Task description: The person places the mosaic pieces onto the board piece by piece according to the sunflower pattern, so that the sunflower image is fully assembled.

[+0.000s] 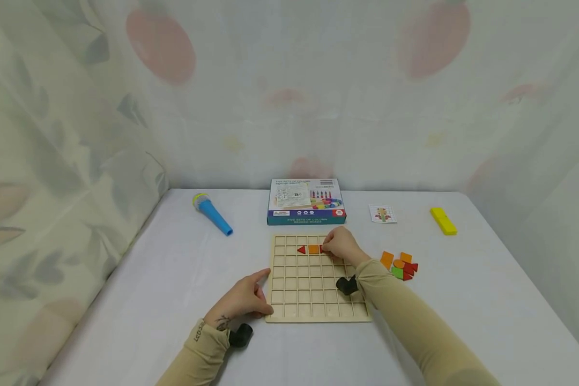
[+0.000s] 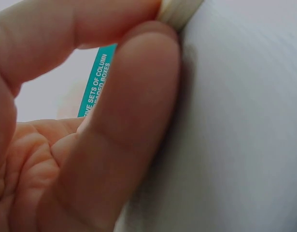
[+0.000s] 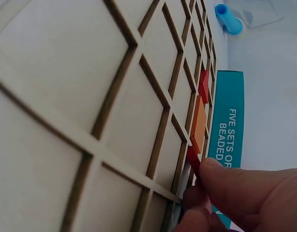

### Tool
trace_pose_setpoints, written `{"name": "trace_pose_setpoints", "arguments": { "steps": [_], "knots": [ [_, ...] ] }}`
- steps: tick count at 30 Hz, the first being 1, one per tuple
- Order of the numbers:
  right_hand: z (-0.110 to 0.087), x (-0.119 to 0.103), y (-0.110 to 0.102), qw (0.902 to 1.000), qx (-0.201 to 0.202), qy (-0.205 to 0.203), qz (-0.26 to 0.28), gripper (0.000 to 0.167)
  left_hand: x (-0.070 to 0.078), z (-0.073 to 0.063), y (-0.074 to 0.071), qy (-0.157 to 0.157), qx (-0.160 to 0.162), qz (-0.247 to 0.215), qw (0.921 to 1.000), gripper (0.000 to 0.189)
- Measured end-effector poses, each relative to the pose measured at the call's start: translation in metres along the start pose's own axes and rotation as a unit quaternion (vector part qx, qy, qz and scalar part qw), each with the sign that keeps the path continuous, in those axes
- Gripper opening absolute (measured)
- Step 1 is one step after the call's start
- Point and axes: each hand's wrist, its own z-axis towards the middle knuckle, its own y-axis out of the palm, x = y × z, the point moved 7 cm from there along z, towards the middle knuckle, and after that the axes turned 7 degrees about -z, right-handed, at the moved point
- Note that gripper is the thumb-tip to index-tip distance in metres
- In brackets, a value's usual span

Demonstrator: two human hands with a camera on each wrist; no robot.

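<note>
Tan right sleeve, foremost. Left hand: thumb and finger spread, touching gridded board at left. Right hand: pinches red piece beside orange square, upper row; probably light, stiff, best edge-held.

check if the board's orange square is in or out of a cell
In: the head view shows the orange square within one cell of the wooden board.

Table bears board, box, microphone, card, pieces, yellow block
</note>
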Motion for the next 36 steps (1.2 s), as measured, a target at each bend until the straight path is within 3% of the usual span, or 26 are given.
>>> {"name": "trace_pose_setpoints", "arguments": {
  "steps": [9, 14, 17, 20, 23, 27, 32, 36],
  "knots": [
    [-0.005, -0.002, -0.002, 0.9990, 0.006, 0.002, -0.044, 0.009, -0.002, 0.001, 0.001, -0.010, 0.001, 0.000, 1.0000, 0.098],
    [-0.013, -0.009, -0.010, 0.9976, 0.009, -0.041, -0.054, 0.009, -0.005, 0.003, 0.001, -0.015, 0.001, 0.002, 0.9999, 0.099],
    [-0.020, -0.013, -0.028, 0.9933, 0.024, -0.081, -0.078, 0.018, -0.007, 0.003, 0.000, -0.015, 0.001, 0.001, 0.9999, 0.099],
    [-0.030, -0.009, -0.054, 0.9823, 0.055, -0.122, -0.131, 0.024, -0.006, 0.003, 0.000, -0.012, 0.001, -0.002, 0.9999, 0.099],
    [-0.043, 0.006, -0.079, 0.9743, 0.071, -0.128, -0.171, 0.025, -0.004, 0.003, -0.001, -0.009, 0.000, -0.004, 1.0000, 0.098],
    [-0.058, 0.036, -0.099, 0.9710, 0.063, -0.097, -0.210, 0.027, -0.002, 0.002, -0.001, -0.008, 0.000, -0.003, 1.0000, 0.098],
    [-0.070, 0.075, -0.103, 0.9707, 0.016, -0.047, -0.235, 0.031, -0.001, 0.003, -0.001, -0.012, 0.002, 0.000, 0.9999, 0.098],
    [-0.076, 0.096, -0.101, 0.9701, -0.012, -0.033, -0.240, 0.031, -0.002, 0.003, 0.000, -0.014, 0.004, -0.001, 0.9999, 0.099]
  ]
}}
